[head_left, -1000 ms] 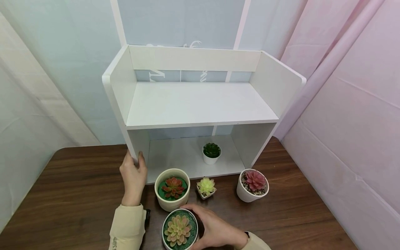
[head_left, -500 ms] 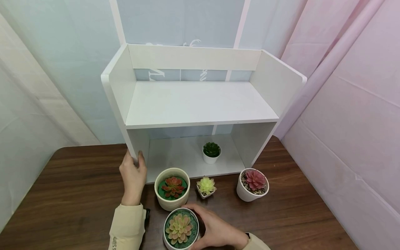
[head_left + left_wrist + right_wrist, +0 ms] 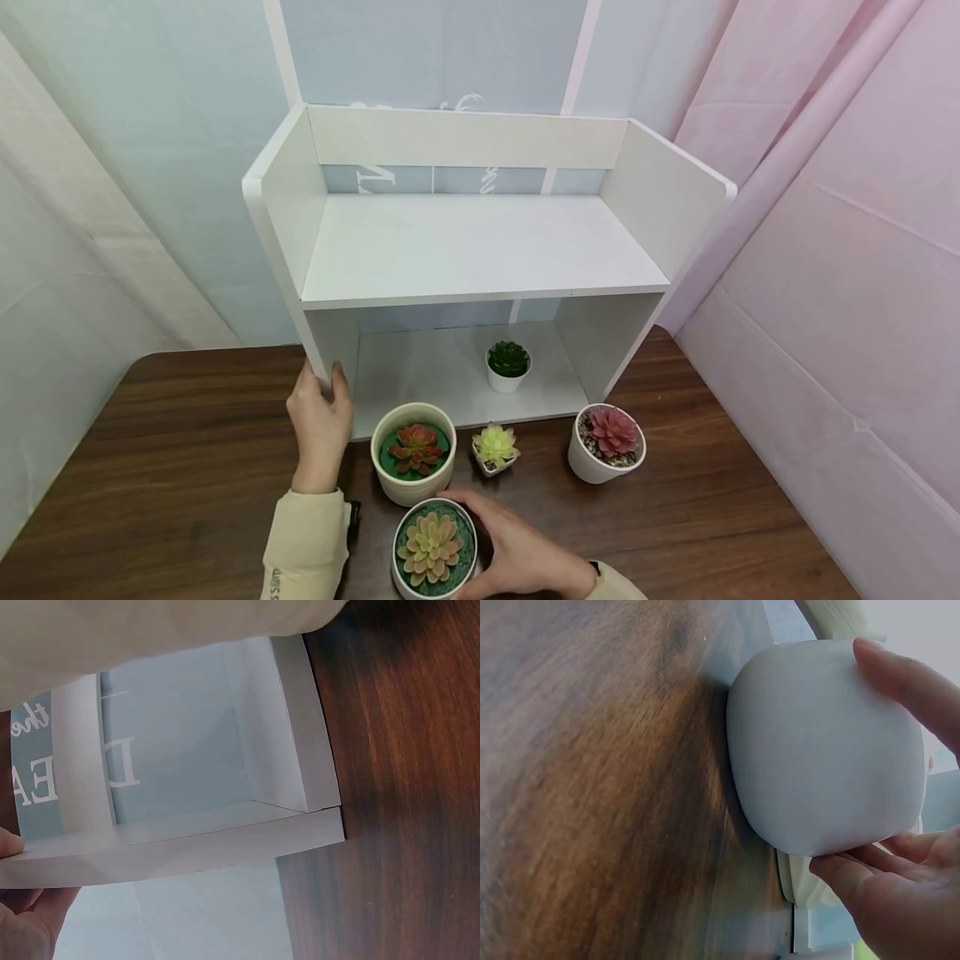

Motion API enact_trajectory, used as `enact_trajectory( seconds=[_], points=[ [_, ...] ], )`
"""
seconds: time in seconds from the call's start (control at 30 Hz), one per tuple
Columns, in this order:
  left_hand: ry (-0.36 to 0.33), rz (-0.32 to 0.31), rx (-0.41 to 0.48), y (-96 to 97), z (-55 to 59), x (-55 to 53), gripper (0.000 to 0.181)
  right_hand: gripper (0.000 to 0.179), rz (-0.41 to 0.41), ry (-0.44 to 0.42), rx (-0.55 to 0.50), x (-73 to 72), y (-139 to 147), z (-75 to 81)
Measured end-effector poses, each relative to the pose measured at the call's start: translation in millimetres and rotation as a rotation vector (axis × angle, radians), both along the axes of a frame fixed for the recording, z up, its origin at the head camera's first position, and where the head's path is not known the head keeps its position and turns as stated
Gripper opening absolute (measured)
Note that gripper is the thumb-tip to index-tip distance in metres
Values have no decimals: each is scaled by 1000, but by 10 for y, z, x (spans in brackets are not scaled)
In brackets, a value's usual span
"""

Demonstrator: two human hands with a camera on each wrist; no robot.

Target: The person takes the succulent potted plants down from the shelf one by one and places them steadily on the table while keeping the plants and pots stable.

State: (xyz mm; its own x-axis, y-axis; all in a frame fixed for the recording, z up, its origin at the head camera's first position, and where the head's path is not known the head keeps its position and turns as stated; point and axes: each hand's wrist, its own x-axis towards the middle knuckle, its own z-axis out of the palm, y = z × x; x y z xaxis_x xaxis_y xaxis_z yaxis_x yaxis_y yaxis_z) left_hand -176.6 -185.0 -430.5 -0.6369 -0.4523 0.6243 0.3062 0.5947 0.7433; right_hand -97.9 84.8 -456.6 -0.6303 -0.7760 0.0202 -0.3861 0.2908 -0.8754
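In the head view my left hand (image 3: 321, 412) grips the lower front edge of the left side panel of a white two-tier shelf (image 3: 480, 242). The left wrist view shows thumb and fingers on either side of that panel (image 3: 172, 855). My right hand (image 3: 517, 546) holds a round white pot (image 3: 825, 750) from its right side, thumb and fingers spread around the wall. A pale green, pink-tipped succulent (image 3: 430, 547) grows in it. The pot's base is at the wooden tabletop; whether it touches I cannot tell. Just behind stands a cream pot (image 3: 412, 492) with a red succulent (image 3: 416, 450).
A dark green succulent (image 3: 507, 360) in a white pot stands on the shelf's lower board (image 3: 420, 375). In front of the shelf are a small yellow-green succulent (image 3: 495, 447) and, at right, a white pot (image 3: 592, 467) with a pink-red succulent. Curtains (image 3: 825, 275) surround the wooden table (image 3: 172, 467).
The held white pot has shifted very slightly to the right since a second ago, and stays put over the last half second. My left hand keeps its grip on the shelf panel.
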Motion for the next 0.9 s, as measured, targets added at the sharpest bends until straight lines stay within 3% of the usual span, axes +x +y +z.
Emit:
enact_trajectory(
  seconds=[0.9],
  points=[
    [9,4,-2,6,2,3,23,89,10,-28,-17,3,6,12]
  ],
)
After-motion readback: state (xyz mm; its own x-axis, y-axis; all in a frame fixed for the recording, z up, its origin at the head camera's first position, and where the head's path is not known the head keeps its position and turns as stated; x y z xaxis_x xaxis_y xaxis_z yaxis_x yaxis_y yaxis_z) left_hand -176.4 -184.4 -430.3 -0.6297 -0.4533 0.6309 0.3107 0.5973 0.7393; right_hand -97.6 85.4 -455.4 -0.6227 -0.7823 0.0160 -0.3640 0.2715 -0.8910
